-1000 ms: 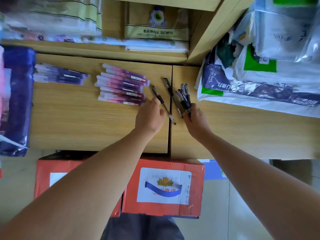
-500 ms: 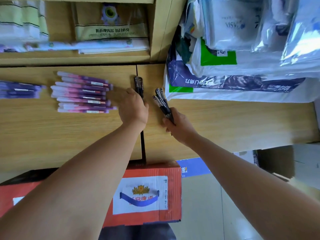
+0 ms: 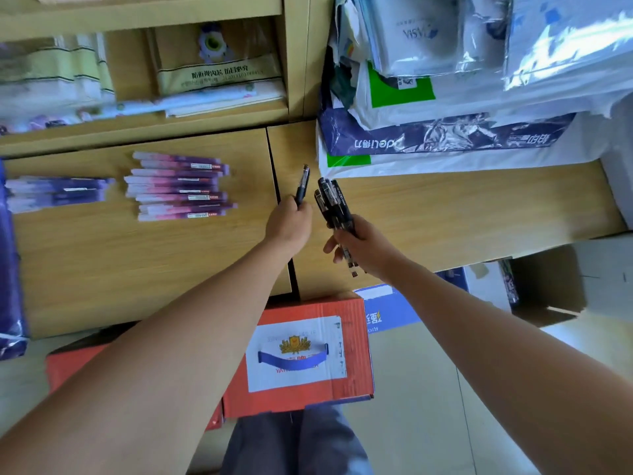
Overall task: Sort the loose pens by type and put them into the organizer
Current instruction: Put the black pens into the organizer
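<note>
My left hand (image 3: 289,225) grips a single black pen (image 3: 302,184) that points away from me, lifted over the gap between the two wooden tops. Just to its right, my right hand (image 3: 363,246) holds a bundle of several black pens (image 3: 331,200), their caps fanned upward and their tips sticking out below my fingers. On the left wooden top (image 3: 137,262) lies a stack of several pink-and-purple pens (image 3: 181,186). A second stack of purple pens (image 3: 56,193) lies further left. No organizer is in sight.
White and blue plastic bags of stock (image 3: 445,132) are heaped on the right top. A shelf (image 3: 144,121) with packaged goods runs behind the left top. A red carton (image 3: 301,354) and a blue box (image 3: 387,310) stand on the floor below.
My left hand has lifted one black pen off the wood, and my right hand has raised its bundle. The camera has swung right, shifting the pen stacks leftward in view.
</note>
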